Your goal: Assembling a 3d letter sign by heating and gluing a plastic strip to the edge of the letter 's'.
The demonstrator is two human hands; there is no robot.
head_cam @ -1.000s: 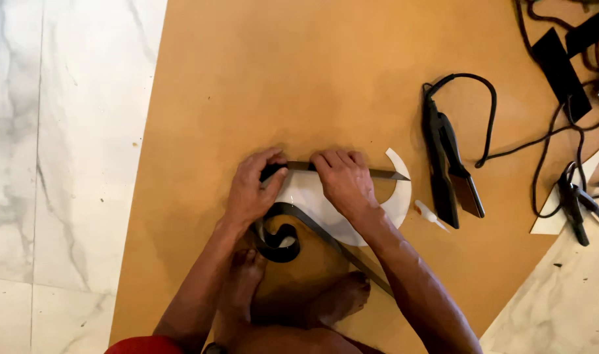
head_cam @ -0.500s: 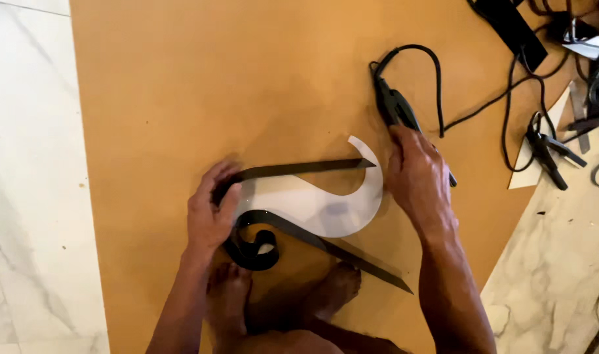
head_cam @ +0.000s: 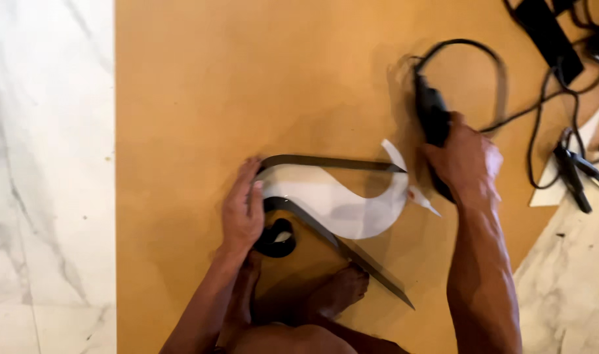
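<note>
My right hand [head_cam: 466, 160] is closed around the body of a black corded power tool [head_cam: 432, 118], a little right of the middle of the frame. The tool's long axis runs nearly up and down in the picture, and its cable [head_cam: 496, 78] makes a loop toward the upper right. I cannot tell which kind of tool it is, because its working end is hidden under my hand.

My left hand [head_cam: 242, 211] lies flat and open, with the fingers stretched, pressing on the left end of a bent dark metal strip [head_cam: 332, 162]. This strip runs horizontally to the right, and a second arm of it [head_cam: 352, 257] goes diagonally down toward the lower right; a curled scroll [head_cam: 276, 241] sits just below my left hand. A white curved paper template [head_cam: 342, 203] lies between the two arms.

The right end of the upper strip is just left of my right hand, so this hand with the tool is the nearer one to that end. Everything rests on a brown board [head_cam: 247, 78] on the marble floor [head_cam: 44, 164]. My foot [head_cam: 339, 292] is near the lower strip. Black clamps [head_cam: 578, 174] lie at the right edge.
</note>
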